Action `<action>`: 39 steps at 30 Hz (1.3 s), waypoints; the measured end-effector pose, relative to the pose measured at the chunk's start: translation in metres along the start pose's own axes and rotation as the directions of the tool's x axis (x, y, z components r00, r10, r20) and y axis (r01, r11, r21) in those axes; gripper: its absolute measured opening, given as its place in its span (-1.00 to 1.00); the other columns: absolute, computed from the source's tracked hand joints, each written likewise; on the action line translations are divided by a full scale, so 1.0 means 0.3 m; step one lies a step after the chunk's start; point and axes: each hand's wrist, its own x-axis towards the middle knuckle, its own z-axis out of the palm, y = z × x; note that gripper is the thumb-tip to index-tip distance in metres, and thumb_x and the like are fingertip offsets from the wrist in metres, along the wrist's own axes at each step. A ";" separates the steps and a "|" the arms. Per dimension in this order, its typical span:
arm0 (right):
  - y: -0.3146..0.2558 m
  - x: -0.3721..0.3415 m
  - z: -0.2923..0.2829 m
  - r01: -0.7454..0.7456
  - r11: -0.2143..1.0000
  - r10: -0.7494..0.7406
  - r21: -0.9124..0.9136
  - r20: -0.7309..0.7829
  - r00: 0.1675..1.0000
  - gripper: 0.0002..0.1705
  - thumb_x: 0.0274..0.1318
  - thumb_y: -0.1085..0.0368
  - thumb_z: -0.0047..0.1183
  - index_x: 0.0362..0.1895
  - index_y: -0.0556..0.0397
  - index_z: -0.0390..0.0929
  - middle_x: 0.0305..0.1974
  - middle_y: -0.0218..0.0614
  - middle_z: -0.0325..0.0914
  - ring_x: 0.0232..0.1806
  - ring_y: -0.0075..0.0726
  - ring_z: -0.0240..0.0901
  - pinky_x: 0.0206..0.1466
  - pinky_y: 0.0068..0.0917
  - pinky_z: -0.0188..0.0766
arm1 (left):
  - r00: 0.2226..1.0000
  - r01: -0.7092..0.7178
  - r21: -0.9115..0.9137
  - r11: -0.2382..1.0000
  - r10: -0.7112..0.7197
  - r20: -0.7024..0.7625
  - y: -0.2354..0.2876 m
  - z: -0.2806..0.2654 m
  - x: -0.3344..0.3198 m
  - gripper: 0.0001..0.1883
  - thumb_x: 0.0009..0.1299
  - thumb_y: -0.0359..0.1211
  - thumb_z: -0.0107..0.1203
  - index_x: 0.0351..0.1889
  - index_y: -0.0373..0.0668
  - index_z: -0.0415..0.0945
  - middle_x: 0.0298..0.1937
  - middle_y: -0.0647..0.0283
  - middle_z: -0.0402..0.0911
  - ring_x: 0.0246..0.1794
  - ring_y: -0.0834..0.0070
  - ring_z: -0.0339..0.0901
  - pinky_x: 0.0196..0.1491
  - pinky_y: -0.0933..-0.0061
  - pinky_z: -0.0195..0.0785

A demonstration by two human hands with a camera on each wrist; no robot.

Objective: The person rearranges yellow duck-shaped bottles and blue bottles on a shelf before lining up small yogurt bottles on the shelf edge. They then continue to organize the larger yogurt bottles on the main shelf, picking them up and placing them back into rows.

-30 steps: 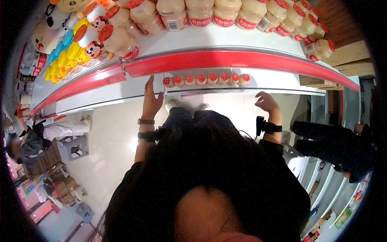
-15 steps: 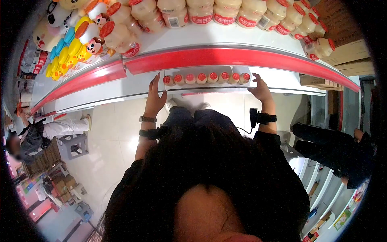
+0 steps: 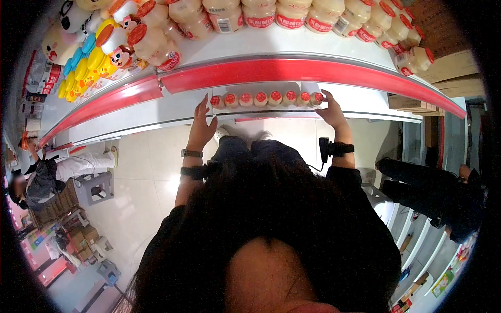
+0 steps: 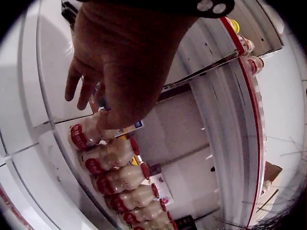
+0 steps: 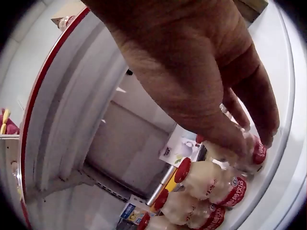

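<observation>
Several small bottles with red caps (image 3: 261, 98) stand upright in a row on the lower white shelf. At the row's left end, my left hand (image 3: 200, 130) has its fingers extended; in the left wrist view this hand (image 4: 127, 57) has its thumb against or just beside the end bottle (image 4: 85, 135). My right hand (image 3: 334, 115) is at the opposite end. In the right wrist view, the right hand's (image 5: 192, 72) thumb and fingertips lie around the end bottle (image 5: 258, 152), apparently touching it, with the fingers only slightly bent. The hand partly hides that bottle.
A red shelf edge (image 3: 271, 72) runs above the row. Larger bottles (image 3: 258, 15) crowd the upper shelf, with yellow and blue-lidded toys or containers (image 3: 81, 70) at left. Cartons (image 3: 454, 70) lie at right. Other people are at both sides, and a grey stool (image 3: 99, 188) stands left.
My right hand has moved forward and left from below the shelf to the row's right end. The left hand has shifted slightly right, its thumb nearer the row.
</observation>
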 end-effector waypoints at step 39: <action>-0.371 -0.049 -0.163 -0.325 0.942 0.303 -0.086 0.638 0.708 -0.48 0.31 0.03 0.10 -0.46 0.32 0.50 -0.52 -0.16 0.54 -0.48 -0.27 0.64 -0.46 -0.36 0.57 | 0.993 0.113 -0.030 0.993 -0.111 0.038 -0.045 -0.162 0.027 -0.43 0.38 -0.36 0.20 0.36 -0.04 0.31 0.29 0.13 0.46 0.28 0.23 0.42 0.21 0.17 0.34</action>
